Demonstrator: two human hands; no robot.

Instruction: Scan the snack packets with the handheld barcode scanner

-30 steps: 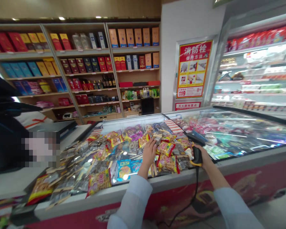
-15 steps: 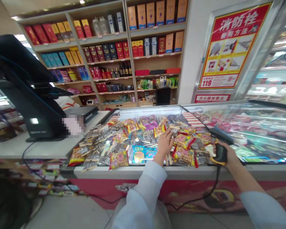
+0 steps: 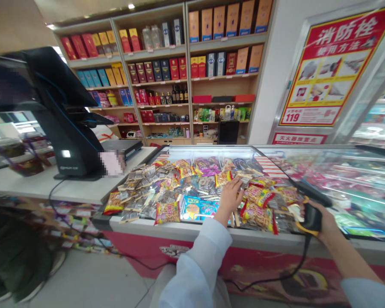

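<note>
My left hand (image 3: 230, 198) rests on the spread of snack packets, its fingers stretched out and touching small clear packets (image 3: 244, 178). Just right of it, yellow-and-red snack bags (image 3: 257, 216) lie in a heap. My right hand (image 3: 328, 223) is wrapped round the grip of a black and yellow barcode scanner (image 3: 313, 217), with its cable hanging down in front of the freezer. Another yellow-and-red bag (image 3: 167, 212) lies near the front edge, and a blue packet (image 3: 192, 207) shows beside it. All the packets lie over the glass top of a chest freezer (image 3: 208, 150).
At the left, a counter (image 3: 83, 191) bears a black checkout terminal (image 3: 59, 124). A person's dark trouser legs (image 3: 16, 252) stand at lower left. Shelves of boxed bottles (image 3: 176, 68) line the back wall. A red fire hydrant poster (image 3: 336, 68) hangs at the right.
The view has turned slightly left, so everything sits further right in the picture. My left hand stays on the packets, and the scanner stays in my right hand.
</note>
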